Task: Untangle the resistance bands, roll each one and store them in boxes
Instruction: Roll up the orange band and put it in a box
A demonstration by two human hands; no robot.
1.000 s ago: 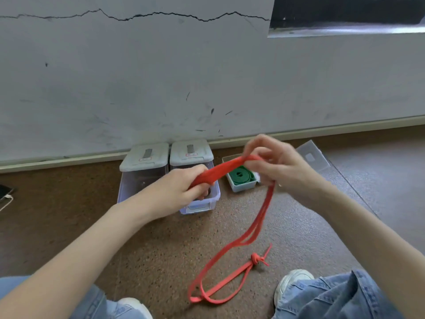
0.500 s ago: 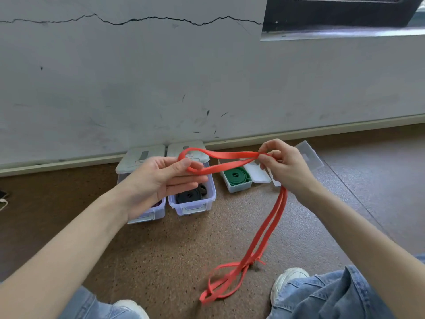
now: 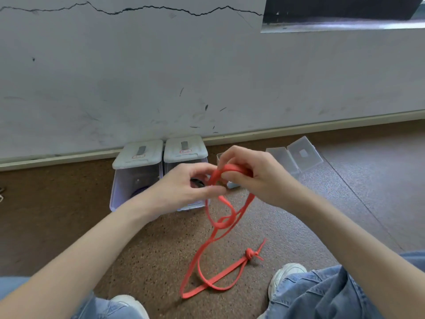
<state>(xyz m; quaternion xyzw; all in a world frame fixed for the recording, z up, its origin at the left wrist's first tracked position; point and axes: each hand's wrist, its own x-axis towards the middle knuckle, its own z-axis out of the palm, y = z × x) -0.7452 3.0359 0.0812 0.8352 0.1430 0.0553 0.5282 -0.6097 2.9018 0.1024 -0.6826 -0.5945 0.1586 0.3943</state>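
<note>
A long red resistance band (image 3: 216, 238) hangs from both hands down to the floor, where its lower loop lies with a knot (image 3: 250, 253) in it. My right hand (image 3: 250, 173) grips a folded end of the band at the top. My left hand (image 3: 184, 187) pinches the band just beside it, fingertips close to the right hand. Behind the hands stand two clear boxes, the left box (image 3: 135, 178) and the middle box (image 3: 186, 157), both with white lids tipped back. A small box is mostly hidden behind my right hand.
An open clear case (image 3: 296, 157) lies on the floor at the right near the wall. My shoes (image 3: 287, 275) and jeans-clad knees frame the bottom of the view. The brown speckled floor meets a grey wall close behind the boxes.
My hands have come together; the stretch of band between them is gone and a fold is now bunched in the right hand. The lower loop has spread out on the floor.
</note>
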